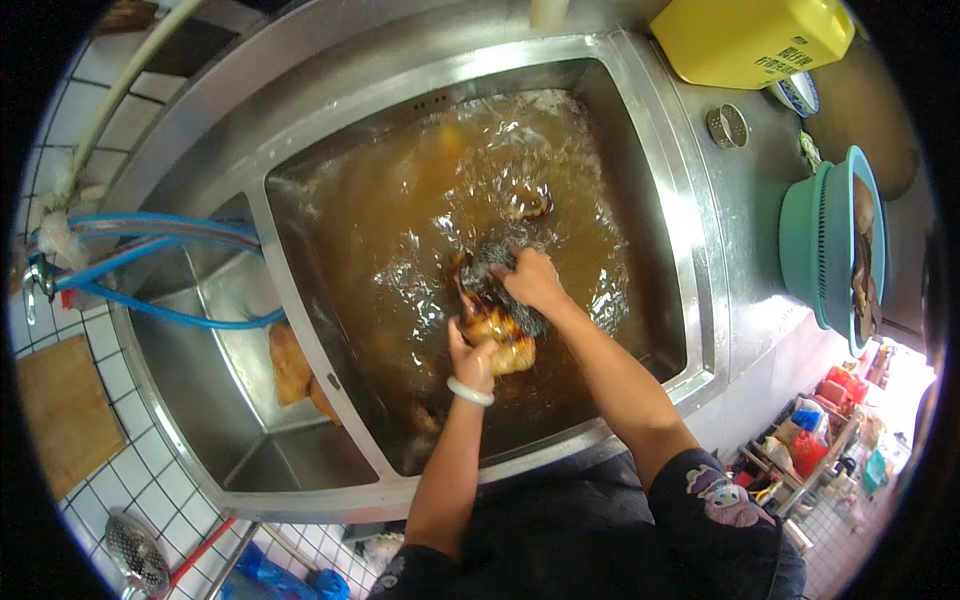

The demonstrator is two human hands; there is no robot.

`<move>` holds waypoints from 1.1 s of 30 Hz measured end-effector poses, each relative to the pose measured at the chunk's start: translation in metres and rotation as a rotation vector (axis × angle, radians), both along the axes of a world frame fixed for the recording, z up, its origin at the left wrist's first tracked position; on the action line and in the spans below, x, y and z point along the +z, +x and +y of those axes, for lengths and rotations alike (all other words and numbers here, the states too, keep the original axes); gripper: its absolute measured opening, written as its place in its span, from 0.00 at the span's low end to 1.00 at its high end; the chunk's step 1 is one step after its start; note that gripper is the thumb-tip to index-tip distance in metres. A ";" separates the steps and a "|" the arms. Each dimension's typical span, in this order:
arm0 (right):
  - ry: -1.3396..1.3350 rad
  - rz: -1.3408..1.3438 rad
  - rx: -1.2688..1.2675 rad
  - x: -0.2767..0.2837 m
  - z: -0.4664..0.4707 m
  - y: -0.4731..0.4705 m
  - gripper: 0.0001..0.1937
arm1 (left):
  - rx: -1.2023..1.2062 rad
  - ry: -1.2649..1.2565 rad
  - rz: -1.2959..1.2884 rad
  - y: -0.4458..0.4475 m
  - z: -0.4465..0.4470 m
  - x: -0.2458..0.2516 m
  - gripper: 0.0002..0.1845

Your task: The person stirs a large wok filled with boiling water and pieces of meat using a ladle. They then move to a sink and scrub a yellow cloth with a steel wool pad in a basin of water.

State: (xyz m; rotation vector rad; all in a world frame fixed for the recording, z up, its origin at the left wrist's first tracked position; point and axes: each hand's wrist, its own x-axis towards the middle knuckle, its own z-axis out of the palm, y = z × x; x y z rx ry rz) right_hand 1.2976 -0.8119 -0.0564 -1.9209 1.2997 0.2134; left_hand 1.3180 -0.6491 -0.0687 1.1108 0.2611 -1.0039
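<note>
My left hand [472, 361] grips a browned poultry carcass [510, 349], a thin limb or neck pointing up and away from me. Against its far right side, my right hand [531, 279] holds a dark grey scourer that looks like steel wool [529, 318]. Both hands are just above or at the surface of murky brown water [360, 232] in the large stainless steel sink basin [652, 150]. Another browned piece [534, 204] breaks the surface beyond my right hand. A blurred piece [427, 417] shows in the near left corner. Whatever lies deeper is hidden by the water.
Browned poultry pieces [289, 364] lie in the smaller left basin, beneath a blue hose [187, 315]. On the right counter stand a yellow jug [742, 41], a perforated metal ring [727, 126], a bowl [801, 96] and teal plastic baskets [802, 247] with dark contents.
</note>
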 end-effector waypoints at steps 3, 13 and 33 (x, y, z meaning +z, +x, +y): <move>-0.288 -0.147 0.202 0.016 0.041 -0.022 0.25 | 0.052 -0.012 0.036 0.006 -0.007 -0.007 0.31; 0.149 0.013 0.184 0.029 0.049 -0.027 0.20 | 0.245 0.113 -0.048 0.026 -0.014 -0.047 0.21; 0.056 -0.040 0.278 0.014 0.030 -0.018 0.21 | -0.010 0.005 -0.128 0.040 0.001 -0.035 0.26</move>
